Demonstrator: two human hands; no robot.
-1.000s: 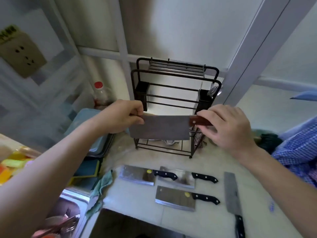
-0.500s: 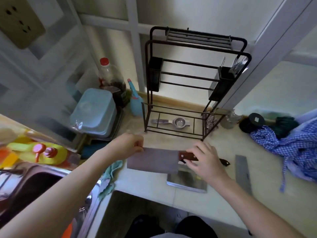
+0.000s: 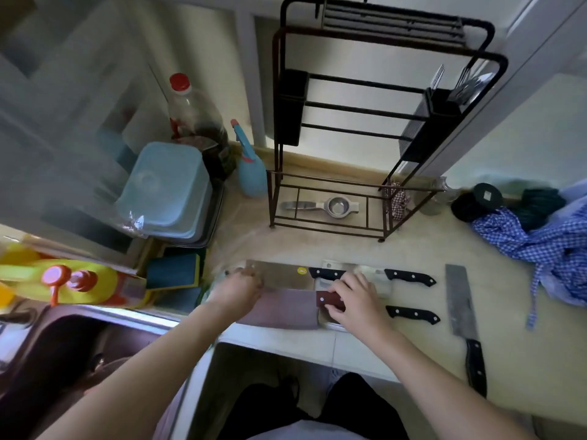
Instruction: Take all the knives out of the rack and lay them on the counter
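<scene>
A cleaver with a reddish-brown wooden handle (image 3: 282, 308) is held flat just above the counter's front edge. My left hand (image 3: 236, 289) pinches the far end of its blade and my right hand (image 3: 354, 301) grips its handle. Behind it lie two black-handled cleavers (image 3: 279, 273) (image 3: 409, 277) side by side, and a third (image 3: 413, 314) is partly hidden under my right hand. A long slim cleaver (image 3: 462, 309) lies lengthwise at the right. The black wire rack (image 3: 378, 128) at the back shows no knives; forks stand in its right holder.
A metal strainer (image 3: 322, 206) lies on the rack's bottom shelf. A blue spray bottle (image 3: 251, 168), an oil bottle (image 3: 195, 122) and a blue tub (image 3: 165, 188) crowd the left. The sink (image 3: 63, 354) is at lower left, a blue checked cloth (image 3: 540, 242) at right.
Both hands have carried the wooden-handled cleaver from in front of the rack down and towards me, to the counter's front edge. The view has tilted downward.
</scene>
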